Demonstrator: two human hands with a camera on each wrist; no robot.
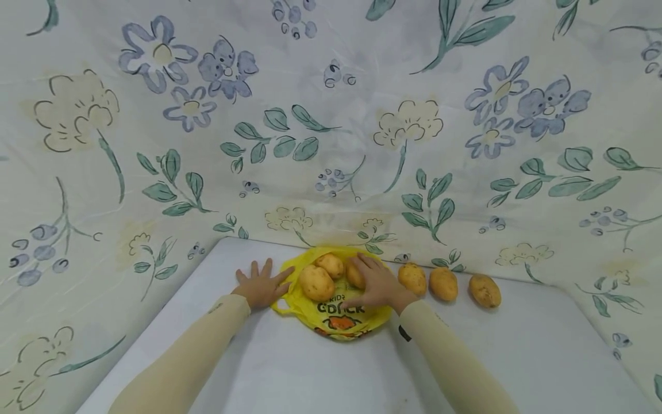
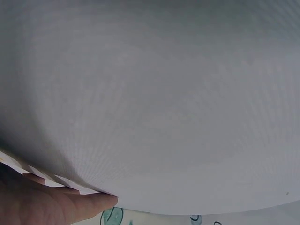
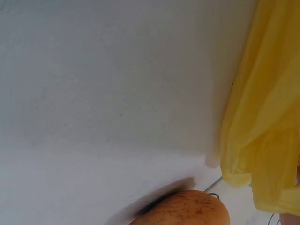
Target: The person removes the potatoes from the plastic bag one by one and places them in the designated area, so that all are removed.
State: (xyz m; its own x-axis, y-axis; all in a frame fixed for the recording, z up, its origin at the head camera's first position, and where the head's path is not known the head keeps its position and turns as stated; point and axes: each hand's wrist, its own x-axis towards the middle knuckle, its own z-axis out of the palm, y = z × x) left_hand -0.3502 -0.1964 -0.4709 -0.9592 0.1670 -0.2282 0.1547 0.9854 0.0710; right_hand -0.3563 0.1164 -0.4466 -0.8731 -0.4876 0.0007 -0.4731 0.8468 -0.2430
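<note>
A yellow plastic bag (image 1: pixel 305 315) with dark lettering lies flattened on the table in the head view. Two potatoes (image 1: pixel 317 283) rest on its left part, and a third potato (image 1: pixel 354 275) sits to their right. My right hand (image 1: pixel 381 286) holds that third potato, its fingers over the far side and partly hiding it. My left hand (image 1: pixel 258 287) lies with spread fingers on the table, the thumb side at the bag's left edge. In the left wrist view the left hand (image 2: pixel 51 204) shows straight fingers. The right wrist view shows the bag's yellow side (image 3: pixel 267 126).
Three more potatoes stand in a row right of the bag: one near the hand (image 1: pixel 412 279), a middle potato (image 1: pixel 443 284) and an outer potato (image 1: pixel 485 291). Floral cloth (image 1: pixel 331 161) rises behind the white table (image 1: pixel 310 374). A small black object (image 1: pixel 404 333) lies beside the right wrist.
</note>
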